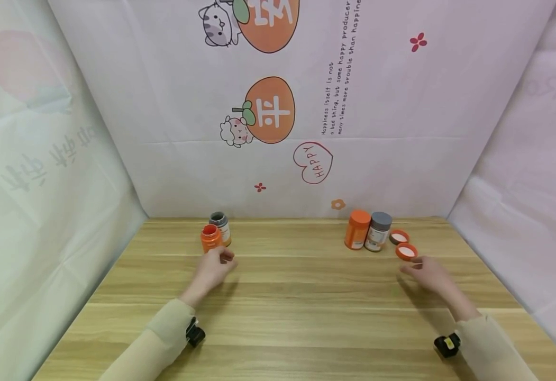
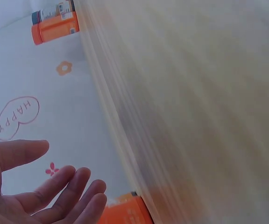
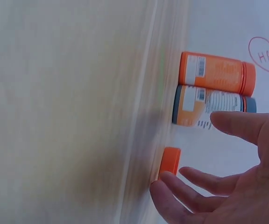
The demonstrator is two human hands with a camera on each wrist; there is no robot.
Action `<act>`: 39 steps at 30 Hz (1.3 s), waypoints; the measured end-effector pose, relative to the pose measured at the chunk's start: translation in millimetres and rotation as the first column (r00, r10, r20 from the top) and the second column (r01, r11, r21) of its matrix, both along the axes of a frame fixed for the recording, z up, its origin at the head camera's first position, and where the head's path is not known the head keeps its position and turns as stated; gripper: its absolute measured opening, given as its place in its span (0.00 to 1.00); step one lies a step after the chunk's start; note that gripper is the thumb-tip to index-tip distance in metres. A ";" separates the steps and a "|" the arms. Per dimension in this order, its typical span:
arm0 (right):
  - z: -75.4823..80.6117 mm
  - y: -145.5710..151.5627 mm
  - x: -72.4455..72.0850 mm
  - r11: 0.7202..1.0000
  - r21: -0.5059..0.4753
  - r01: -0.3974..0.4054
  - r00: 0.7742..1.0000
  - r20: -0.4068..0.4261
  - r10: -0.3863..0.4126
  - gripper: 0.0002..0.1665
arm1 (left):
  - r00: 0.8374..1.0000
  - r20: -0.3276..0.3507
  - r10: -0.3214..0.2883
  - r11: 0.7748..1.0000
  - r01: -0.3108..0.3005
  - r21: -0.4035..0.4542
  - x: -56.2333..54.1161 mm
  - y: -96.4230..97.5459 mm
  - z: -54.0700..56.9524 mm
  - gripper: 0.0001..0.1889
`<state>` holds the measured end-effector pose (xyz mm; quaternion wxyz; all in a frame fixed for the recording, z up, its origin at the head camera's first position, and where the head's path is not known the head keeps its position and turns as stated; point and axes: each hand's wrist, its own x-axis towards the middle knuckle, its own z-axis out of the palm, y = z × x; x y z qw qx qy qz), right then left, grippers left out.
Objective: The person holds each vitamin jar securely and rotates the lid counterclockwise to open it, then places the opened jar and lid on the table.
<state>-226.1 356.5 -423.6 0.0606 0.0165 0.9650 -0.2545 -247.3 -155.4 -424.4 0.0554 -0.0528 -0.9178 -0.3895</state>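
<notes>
Fingers (image 3: 214, 182) near shallow round orange lid (image 1: 407, 252)

"HAPPY" on heart (image 1: 313, 163), "平" on orange (image 1: 270, 110), "Happiness itself" on backdrop (image 1: 392, 106)

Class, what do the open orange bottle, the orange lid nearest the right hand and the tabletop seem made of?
The open orange bottle: probably plastic, satin-looking; smooth, evenly coloured surface. The orange lid: likely plastic, smooth; uniformly coloured rim. The tabletop: wood or printed laminate, fairly matte; streaky grain.

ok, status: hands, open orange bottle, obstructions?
Left hand empty, beside open orange cylindrical bottle. Right hand empty, by round orange lid. Nothing visibly blocking either.
</notes>
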 end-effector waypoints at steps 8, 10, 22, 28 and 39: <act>-5.3 -12.6 4.7 0.997 -0.038 -0.068 0.996 -0.059 0.066 0.39 | 0.999 -0.030 -0.043 0.999 0.043 0.003 -5.1 25.5 -1.9 0.13; -5.8 -15.2 5.2 0.996 -0.043 -0.082 0.994 -0.077 0.079 0.38 | 0.998 -0.036 -0.060 0.998 0.060 0.004 -6.8 31.1 -2.4 0.14; -9.7 -23.6 1.6 0.994 -0.001 -0.109 0.984 -0.142 0.107 0.34 | 0.989 -0.018 -0.144 0.990 0.144 -0.009 -23.7 67.0 -2.6 0.20; -11.7 -27.7 -0.6 0.992 0.002 -0.127 0.975 -0.181 0.125 0.33 | 0.985 -0.027 -0.173 0.985 0.172 -0.021 -32.3 85.2 -0.6 0.19; -12.5 -36.6 -3.8 0.988 0.009 -0.152 0.962 -0.226 0.150 0.31 | 0.979 0.016 -0.201 0.979 0.202 -0.026 -47.3 111.5 -5.9 0.20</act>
